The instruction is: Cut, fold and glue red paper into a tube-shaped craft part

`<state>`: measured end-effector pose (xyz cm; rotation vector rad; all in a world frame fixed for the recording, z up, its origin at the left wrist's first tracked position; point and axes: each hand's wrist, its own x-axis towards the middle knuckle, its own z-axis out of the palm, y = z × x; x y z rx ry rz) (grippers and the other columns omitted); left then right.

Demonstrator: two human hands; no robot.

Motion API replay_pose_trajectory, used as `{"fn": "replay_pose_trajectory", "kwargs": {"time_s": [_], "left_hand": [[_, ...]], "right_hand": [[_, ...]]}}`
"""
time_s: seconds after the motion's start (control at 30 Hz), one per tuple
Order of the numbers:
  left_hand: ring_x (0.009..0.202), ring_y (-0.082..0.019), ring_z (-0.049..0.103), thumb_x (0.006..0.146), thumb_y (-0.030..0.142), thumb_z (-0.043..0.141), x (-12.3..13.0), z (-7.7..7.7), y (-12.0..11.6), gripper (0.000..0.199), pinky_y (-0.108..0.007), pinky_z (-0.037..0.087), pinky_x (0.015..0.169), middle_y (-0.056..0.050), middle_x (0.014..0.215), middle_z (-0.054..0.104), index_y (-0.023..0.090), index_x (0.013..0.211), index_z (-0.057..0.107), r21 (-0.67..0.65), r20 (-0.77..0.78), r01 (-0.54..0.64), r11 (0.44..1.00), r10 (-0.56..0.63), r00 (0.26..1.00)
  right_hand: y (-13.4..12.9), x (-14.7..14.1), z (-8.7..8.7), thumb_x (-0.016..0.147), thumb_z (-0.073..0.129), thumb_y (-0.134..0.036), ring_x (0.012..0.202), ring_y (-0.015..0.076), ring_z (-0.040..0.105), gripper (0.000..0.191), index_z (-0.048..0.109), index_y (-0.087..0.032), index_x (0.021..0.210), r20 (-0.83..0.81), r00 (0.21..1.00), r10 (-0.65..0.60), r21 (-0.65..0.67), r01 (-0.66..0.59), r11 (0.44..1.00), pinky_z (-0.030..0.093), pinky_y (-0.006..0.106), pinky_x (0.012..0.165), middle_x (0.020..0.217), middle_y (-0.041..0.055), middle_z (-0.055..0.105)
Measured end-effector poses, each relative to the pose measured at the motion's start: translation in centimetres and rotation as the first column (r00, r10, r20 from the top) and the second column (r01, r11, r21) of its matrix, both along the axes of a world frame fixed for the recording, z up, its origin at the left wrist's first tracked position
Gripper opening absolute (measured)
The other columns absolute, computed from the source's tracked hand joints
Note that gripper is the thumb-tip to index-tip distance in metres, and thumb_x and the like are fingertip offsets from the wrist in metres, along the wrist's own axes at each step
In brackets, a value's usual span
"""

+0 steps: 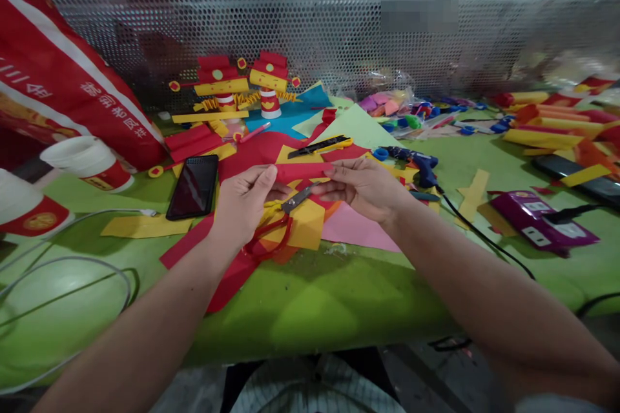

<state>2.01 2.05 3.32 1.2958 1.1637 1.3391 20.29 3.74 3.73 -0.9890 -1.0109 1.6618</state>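
Observation:
Stretched between my two hands is a strip of red paper (301, 171). My left hand (247, 197) pinches its left end between thumb and fingers, and my right hand (361, 186) grips the right end the same way. Just below the strip lie scissors (265, 240) with red handles, their blades pointing up and right under the paper. Yellow paper pieces (307, 226) and larger red sheets (227, 281) spread beneath the scissors. Behind the strip rests a yellow and black utility knife (322, 146).
A phone (192, 187), paper cups (87, 163) and a cable (92, 213) lie left. Two paper figures (270, 80) stand at the back. Rightward are a blue glue gun (416, 163) with its cord, a purple power strip (545, 219) and rolled coloured paper (557, 129). Perforated metal (314, 6) backs the table.

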Motion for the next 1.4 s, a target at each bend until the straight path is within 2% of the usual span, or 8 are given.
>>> {"fn": "replay_pose_trajectory", "kwargs": {"time_s": [0.17,0.37,0.53,0.63,0.77,0.97,1.27,1.4], "left_hand": [[0.067,-0.016,0.065,0.073,0.035,0.064,-0.40,-0.12,0.28,0.014,-0.028,0.054,0.065,0.001,0.064,0.067,0.022,0.070,0.067,0.018,-0.083,-0.039,0.999,0.040,0.996],[0.059,-0.014,0.064,0.072,0.034,0.066,-0.44,-0.09,0.23,0.014,-0.026,0.054,0.062,0.000,0.062,0.068,0.020,0.070,0.066,0.061,-0.086,-0.050,0.997,0.056,0.995],[0.057,-0.014,0.064,0.071,0.031,0.066,-0.42,-0.23,0.36,0.012,-0.026,0.054,0.059,0.001,0.060,0.068,0.021,0.065,0.065,0.094,-0.070,-0.075,0.993,0.082,0.994],[0.058,-0.014,0.065,0.071,0.030,0.067,-0.46,-0.27,0.45,0.011,-0.026,0.055,0.059,0.001,0.060,0.068,0.021,0.065,0.065,0.094,-0.076,-0.073,0.993,0.080,0.994],[0.058,-0.015,0.065,0.070,0.030,0.068,-0.55,-0.40,0.61,0.011,-0.028,0.055,0.060,0.000,0.059,0.068,0.021,0.065,0.065,0.085,-0.068,-0.069,0.994,0.075,0.995],[0.058,-0.016,0.065,0.071,0.033,0.068,-0.66,-0.41,0.70,0.015,-0.029,0.056,0.061,-0.001,0.058,0.067,0.020,0.065,0.063,0.067,-0.048,-0.036,0.997,0.040,0.998],[0.057,-0.016,0.066,0.071,0.034,0.067,-0.85,-0.38,0.67,0.015,-0.028,0.055,0.060,0.000,0.056,0.066,0.020,0.068,0.063,0.086,-0.054,0.002,0.996,0.003,0.999],[0.059,-0.016,0.066,0.069,0.034,0.069,-0.59,-0.47,0.69,0.014,-0.030,0.056,0.062,0.001,0.057,0.066,0.020,0.066,0.065,0.061,0.047,0.007,0.998,-0.010,0.999]], "right_hand": [[-0.02,0.39,0.25,0.078,0.058,-0.011,0.068,0.0148,0.070,0.012,0.058,-0.014,0.067,0.016,0.998,0.053,0.007,-0.053,0.999,0.057,0.022,0.060,0.066,0.0037,0.070],[-0.19,0.48,0.57,0.076,0.052,-0.007,0.070,0.0168,0.070,0.011,0.058,-0.013,0.069,-0.066,0.998,0.022,-0.057,-0.026,0.998,0.057,0.022,0.060,0.068,0.0051,0.070],[-0.16,0.43,0.56,0.080,0.050,-0.021,0.070,0.0192,0.070,0.019,0.059,-0.015,0.064,-0.131,0.991,0.027,-0.115,-0.042,0.992,0.057,0.026,0.059,0.069,0.0059,0.070],[-0.30,0.11,0.55,0.077,0.059,-0.030,0.065,0.0177,0.070,0.018,0.061,-0.016,0.065,-0.087,0.996,-0.005,-0.087,-0.003,0.996,0.056,0.024,0.055,0.065,0.0041,0.069],[-0.40,-0.31,0.38,0.072,0.067,-0.017,0.056,0.0134,0.067,0.006,0.065,-0.014,0.067,0.056,0.998,-0.036,-0.054,0.039,0.998,0.054,0.020,0.052,0.059,0.0028,0.068],[-0.14,-0.13,0.04,0.070,0.068,-0.013,0.046,0.0096,0.063,0.008,0.063,-0.014,0.064,0.150,0.986,-0.077,0.072,0.067,0.995,0.049,0.016,0.043,0.055,-0.0005,0.066],[-0.33,-0.30,0.18,0.075,0.066,-0.024,0.046,0.0090,0.062,0.016,0.056,-0.015,0.066,0.220,0.973,-0.063,0.133,0.034,0.990,0.049,0.019,0.046,0.065,0.0023,0.069],[-0.30,-0.42,0.08,0.074,0.067,-0.028,0.046,0.0093,0.063,0.018,0.057,-0.016,0.066,0.223,0.971,-0.080,0.168,0.042,0.985,0.049,0.018,0.047,0.062,0.0010,0.068]]}}
